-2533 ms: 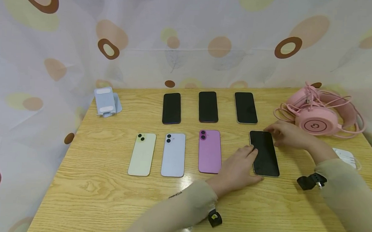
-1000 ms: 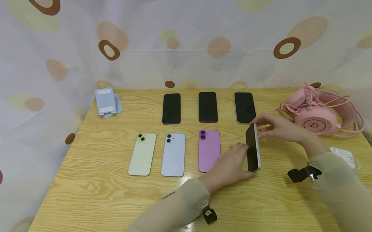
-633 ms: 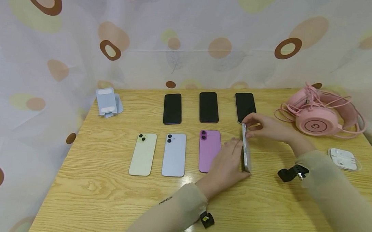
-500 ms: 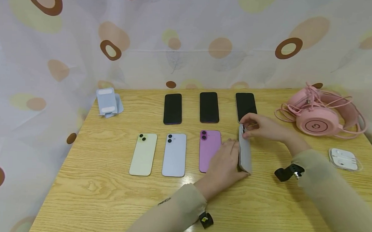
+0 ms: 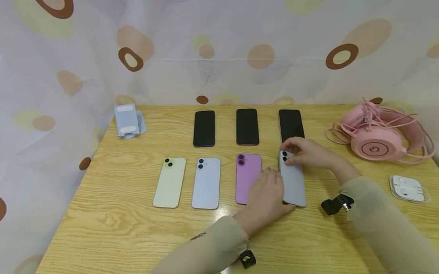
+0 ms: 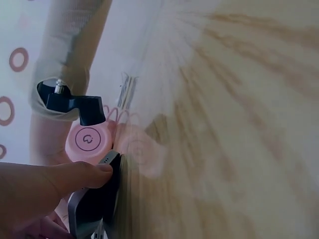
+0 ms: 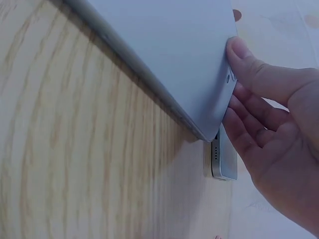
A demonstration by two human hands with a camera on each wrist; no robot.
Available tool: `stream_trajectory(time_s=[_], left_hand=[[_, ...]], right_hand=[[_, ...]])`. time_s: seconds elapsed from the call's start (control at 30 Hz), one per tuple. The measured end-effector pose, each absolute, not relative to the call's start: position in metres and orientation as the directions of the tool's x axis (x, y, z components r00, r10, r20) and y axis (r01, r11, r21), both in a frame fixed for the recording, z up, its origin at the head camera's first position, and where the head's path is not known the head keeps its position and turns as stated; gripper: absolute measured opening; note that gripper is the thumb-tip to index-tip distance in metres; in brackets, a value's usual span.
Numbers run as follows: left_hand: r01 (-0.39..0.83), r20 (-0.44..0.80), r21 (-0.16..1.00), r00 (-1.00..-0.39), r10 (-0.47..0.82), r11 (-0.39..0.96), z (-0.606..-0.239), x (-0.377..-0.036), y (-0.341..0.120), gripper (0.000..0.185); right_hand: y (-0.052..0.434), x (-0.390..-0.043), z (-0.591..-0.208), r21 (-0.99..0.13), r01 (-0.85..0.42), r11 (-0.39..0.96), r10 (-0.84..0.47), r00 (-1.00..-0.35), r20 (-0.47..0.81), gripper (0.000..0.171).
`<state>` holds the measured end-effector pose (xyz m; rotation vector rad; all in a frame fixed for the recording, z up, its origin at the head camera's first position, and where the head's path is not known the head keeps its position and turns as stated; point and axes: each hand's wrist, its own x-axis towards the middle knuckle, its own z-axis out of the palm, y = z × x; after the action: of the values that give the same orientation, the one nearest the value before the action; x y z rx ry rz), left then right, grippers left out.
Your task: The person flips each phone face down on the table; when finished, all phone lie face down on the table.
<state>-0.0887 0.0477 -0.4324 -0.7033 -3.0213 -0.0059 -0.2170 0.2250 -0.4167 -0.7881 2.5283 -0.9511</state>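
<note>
A silver-white smartphone (image 5: 294, 184) leans slightly off the wooden table, its back and two camera lenses facing up. At the camera end, my right hand (image 5: 306, 152) pinches it between thumb and fingers; the right wrist view shows the thumb on the smartphone's back (image 7: 169, 45). My left hand (image 5: 266, 191) holds its lower left corner, the thumb on the bottom edge. From the left wrist view, the smartphone's dark screen side (image 6: 89, 209) faces down at a tilt. Left of my left hand lies a pink smartphone (image 5: 246, 174), partly covered by the fingers.
A lilac smartphone (image 5: 206, 183) and a pale yellow one (image 5: 169, 183) lie further left. Behind are three black-screened smartphones (image 5: 204, 128) in a row. Pink headphones (image 5: 377, 142) and cased white earphones (image 5: 407, 188) sit at right, a light blue phone stand (image 5: 127, 121) at back left.
The smartphone has gone from lying screen up, through standing on its long edge, to back up. My right hand has moved left with it, and my left hand slightly left.
</note>
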Motion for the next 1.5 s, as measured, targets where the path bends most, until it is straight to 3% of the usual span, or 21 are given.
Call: stream_trajectory(time_s=[0.27, 1.1, 1.27, 1.5], left_hand=[[0.432, 0.002, -0.031, -0.902, 0.433, 0.901, -0.435, -0.091, 0.056, 0.092], [0.462, -0.024, 0.050, -0.886, 0.464, 0.885, -0.431, -0.099, 0.044, 0.085], [0.450, -0.010, 0.160, -0.889, 0.457, 0.879, -0.416, -0.115, 0.017, 0.078], [0.269, 0.024, 0.478, -0.956, 0.293, 0.836, -0.395, -0.149, -0.058, 0.067]], right_hand=[[0.227, -0.215, -0.416, -0.635, -0.405, 0.658, -0.593, -0.799, -0.106, 0.036], [0.225, -0.220, -0.421, -0.565, -0.471, 0.678, -0.616, -0.783, -0.087, 0.034], [0.211, -0.222, -0.410, -0.555, -0.499, 0.665, -0.639, -0.765, -0.079, 0.033], [0.165, -0.232, -0.403, -0.644, -0.456, 0.614, -0.643, -0.763, -0.073, 0.033]])
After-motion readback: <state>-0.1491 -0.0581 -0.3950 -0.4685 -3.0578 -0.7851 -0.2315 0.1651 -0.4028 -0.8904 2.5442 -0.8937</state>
